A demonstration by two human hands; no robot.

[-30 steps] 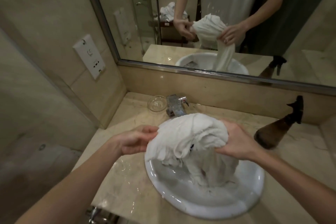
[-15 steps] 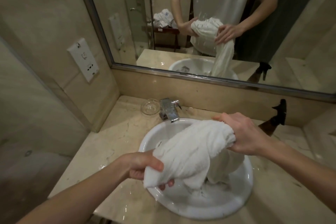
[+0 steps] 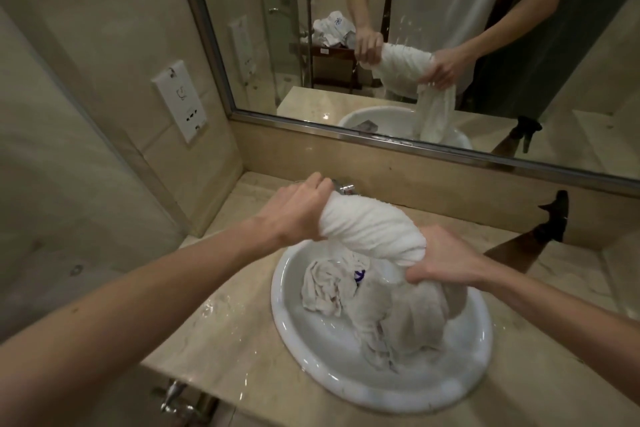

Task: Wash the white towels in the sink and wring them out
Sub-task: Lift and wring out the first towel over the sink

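Since half a second ago the left hand (image 3: 299,210) has swung up from the sink's near rim to the back, close to the tap (image 3: 344,188), while the right hand (image 3: 440,262) has dropped toward the front right; the towel (image 3: 372,230) between them now reads as a tight twisted roll instead of a loose drape. Both hands grasp it, fingers curled round either end, above the sink (image 3: 346,374). Its loose tail hangs from the right hand's grip down into the bowl, where more white cloth lies heaped, one fold bearing a small blue mark (image 3: 359,276).

The step appears to be wringing. Done well, the hands would counter-rotate and keep the roll over the bowl so runoff falls inside; the countertop (image 3: 221,315) is already splashed.

The towel is thick terry, its spiral ridges showing the twist. The sink is glossy white ceramic, round and shallow; the counter is polished beige stone.
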